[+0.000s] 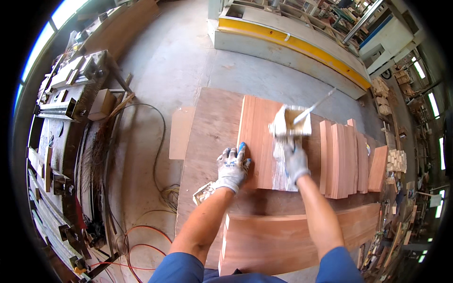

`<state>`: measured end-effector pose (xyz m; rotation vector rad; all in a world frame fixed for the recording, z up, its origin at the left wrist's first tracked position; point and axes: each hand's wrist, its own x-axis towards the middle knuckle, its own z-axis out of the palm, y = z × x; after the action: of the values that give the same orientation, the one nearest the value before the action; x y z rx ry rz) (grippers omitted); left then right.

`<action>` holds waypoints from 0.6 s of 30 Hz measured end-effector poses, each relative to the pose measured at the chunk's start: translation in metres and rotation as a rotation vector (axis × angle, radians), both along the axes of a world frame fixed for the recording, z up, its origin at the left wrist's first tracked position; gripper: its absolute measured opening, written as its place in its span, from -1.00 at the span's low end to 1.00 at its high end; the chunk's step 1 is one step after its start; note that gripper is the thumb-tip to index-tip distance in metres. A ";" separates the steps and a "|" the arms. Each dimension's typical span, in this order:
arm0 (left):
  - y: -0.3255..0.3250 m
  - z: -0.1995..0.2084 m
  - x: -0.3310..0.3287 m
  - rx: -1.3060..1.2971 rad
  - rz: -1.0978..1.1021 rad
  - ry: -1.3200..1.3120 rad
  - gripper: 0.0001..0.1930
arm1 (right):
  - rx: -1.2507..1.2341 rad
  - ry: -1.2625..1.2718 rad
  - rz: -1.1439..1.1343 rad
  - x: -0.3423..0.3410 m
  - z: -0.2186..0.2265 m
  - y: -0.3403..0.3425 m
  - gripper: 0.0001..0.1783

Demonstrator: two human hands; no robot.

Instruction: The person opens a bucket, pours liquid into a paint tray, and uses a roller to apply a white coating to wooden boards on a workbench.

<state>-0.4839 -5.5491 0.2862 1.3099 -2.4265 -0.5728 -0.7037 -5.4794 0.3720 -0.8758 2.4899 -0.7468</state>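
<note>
Reddish-brown wooden boards [262, 122] lie side by side on a plywood-topped table, and a wet whitish coating [279, 172] covers their right strip. My left hand [232, 169], in a grey-white glove with blue on a fingertip, is open, its fingers spread against the boards' left edge. Over the coated strip, my gloved right hand [296, 162] is closed and blurred by motion; what it grips cannot be made out. Just beyond it is a crusted whitish tub [306, 127] with a pale stick [317, 106] leaning out.
Several narrow wood pieces [337, 160] stand to the right. A wide board stack [302, 236] lies nearest me. By my left wrist is a crumpled whitish thing [204, 192]. Orange hose [137, 231] and cables [171, 195] lie on the floor left. A yellow-striped machine [292, 38] stands beyond.
</note>
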 end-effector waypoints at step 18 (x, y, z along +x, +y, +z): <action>-0.044 0.036 0.009 0.356 -0.221 -0.114 -0.46 | 0.075 -0.254 -0.138 0.121 0.017 0.168 -0.53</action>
<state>-0.4754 -5.5927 0.3224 1.2347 -2.6724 -1.0564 -0.5830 -5.3117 0.3886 -0.5500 2.3504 -0.7531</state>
